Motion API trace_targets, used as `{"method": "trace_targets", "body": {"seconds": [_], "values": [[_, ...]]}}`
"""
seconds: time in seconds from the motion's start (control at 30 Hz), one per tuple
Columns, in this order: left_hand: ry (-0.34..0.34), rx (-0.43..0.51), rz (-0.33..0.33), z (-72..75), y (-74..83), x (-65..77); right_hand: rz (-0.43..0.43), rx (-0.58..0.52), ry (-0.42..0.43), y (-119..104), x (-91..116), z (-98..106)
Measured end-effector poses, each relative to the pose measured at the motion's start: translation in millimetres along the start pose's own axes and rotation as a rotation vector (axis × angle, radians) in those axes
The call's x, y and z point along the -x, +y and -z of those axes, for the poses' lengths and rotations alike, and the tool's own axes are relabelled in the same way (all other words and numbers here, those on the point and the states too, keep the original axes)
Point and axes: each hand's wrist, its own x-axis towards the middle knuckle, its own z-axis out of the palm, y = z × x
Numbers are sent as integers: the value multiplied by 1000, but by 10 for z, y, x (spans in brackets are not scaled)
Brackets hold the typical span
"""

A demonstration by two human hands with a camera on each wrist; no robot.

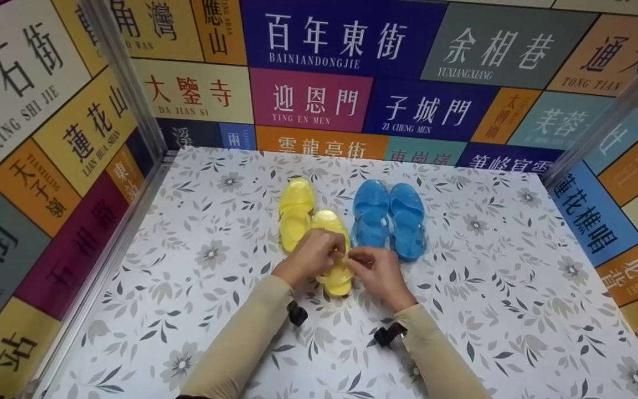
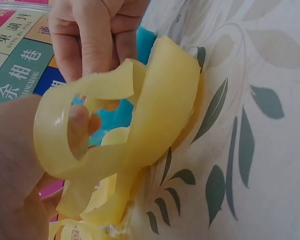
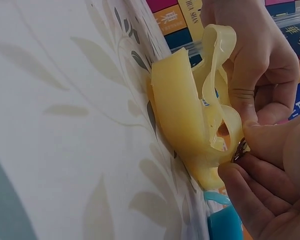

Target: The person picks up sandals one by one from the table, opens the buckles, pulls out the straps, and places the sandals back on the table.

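A yellow jelly sandal [image 1: 330, 219] lies on the patterned tabletop, its heel toward me. My left hand [image 1: 319, 254] bends over its middle, fingers curled at the ankle strap [image 2: 50, 130], and pinches the strap by its side. From the other side my right hand [image 1: 377, 271] pinches a small metal buckle [image 3: 239, 151] on the strap between thumb and forefinger. The two hands' fingertips meet there, partly hiding the strap end. The other yellow sandal [image 1: 297, 194] lies just left of this one, slightly farther away.
A pair of blue jelly sandals [image 1: 371, 199] lies side by side right of the yellow ones, close to my right hand. The white tabletop [image 1: 490, 310] has a leaf and flower print. Upright panels with colourful lettered signs [image 1: 313, 100] border the table at the back and sides.
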Motion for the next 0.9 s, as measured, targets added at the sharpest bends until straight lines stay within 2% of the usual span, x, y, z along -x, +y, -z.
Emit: {"method": "trace_targets", "body": {"seconds": [0.17,0.33,0.47,0.7,0.9], "values": [[-44,-16,-30,-10,8,15,-20,15,-8,14,35,-18],[-60,-22,-30,9,32,-13,-43,23,-23,-6,27,-28],[-32,-39,-51,29,34,-25,-48,37,-20,-31,12,-20],[38,-11,-139,25,-12,-5,49,51,13,-19,6,-3],[11,44,-95,33,-33,-6,44,32,-1,-18,-3,-1]]}}
